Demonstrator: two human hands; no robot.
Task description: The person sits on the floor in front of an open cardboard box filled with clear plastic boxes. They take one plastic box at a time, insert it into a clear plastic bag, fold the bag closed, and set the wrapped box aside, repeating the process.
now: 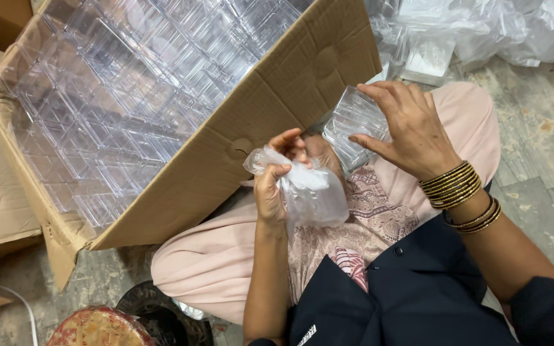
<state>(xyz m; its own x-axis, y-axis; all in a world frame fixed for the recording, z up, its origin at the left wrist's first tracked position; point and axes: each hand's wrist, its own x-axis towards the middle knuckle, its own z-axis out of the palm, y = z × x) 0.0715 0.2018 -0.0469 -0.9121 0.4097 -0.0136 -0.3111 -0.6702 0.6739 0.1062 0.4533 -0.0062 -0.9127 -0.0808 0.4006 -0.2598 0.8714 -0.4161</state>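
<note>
A large cardboard box (290, 90) sits far left, filled with clear plastic containers (129, 96). Crumpled plastic wrapping (482, 29) lies far right on the grey floor (540, 147).

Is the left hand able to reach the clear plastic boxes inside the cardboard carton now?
Probably yes. The carton lies open beside the left hand, with the clear boxes exposed. But that hand already grips a thin plastic bag, so it is not free.

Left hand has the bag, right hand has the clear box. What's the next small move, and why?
Probably bring the clear box in the right hand down to the mouth of the plastic bag, which the left hand pinches. The two are close but apart, and the bag looks empty.
</note>
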